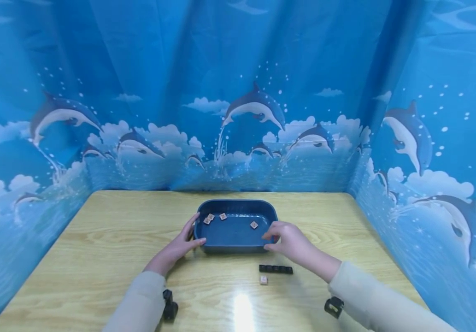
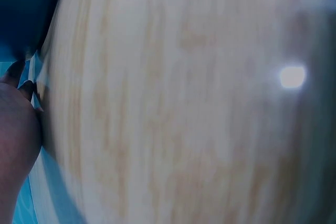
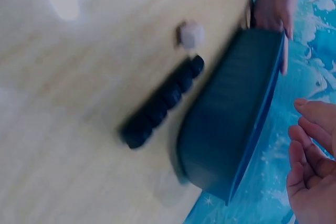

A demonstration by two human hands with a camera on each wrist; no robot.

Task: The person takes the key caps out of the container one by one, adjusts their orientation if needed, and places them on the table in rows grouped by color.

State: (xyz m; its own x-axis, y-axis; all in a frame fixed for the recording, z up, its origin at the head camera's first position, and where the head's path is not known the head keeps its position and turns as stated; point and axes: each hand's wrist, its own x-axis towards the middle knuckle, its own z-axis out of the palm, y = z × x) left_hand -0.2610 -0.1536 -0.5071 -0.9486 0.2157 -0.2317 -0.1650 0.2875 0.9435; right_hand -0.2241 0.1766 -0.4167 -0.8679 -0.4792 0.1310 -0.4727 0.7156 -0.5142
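A dark blue plastic bin (image 1: 235, 249) sits on the table, with several small pale square pieces, such as one pale piece (image 1: 254, 225), lying inside. My left hand (image 1: 181, 243) holds the bin's left end, fingers along the side and thumb at the front corner. At the bin's right end is my right hand (image 1: 289, 240), over the rim. In the right wrist view its fingers (image 3: 310, 156) are loosely bent, and nothing shows between them. A black strip of joined blocks (image 3: 163, 103) lies in front of the bin, beside a loose pale square piece (image 3: 190, 35).
The wood-grain table (image 1: 109, 258) runs back to a blue curtain (image 1: 146, 69) printed with dolphins, which encloses the back and sides. Black wrist mounts are on both sleeves; the right mount (image 1: 334, 306) is low over the table.
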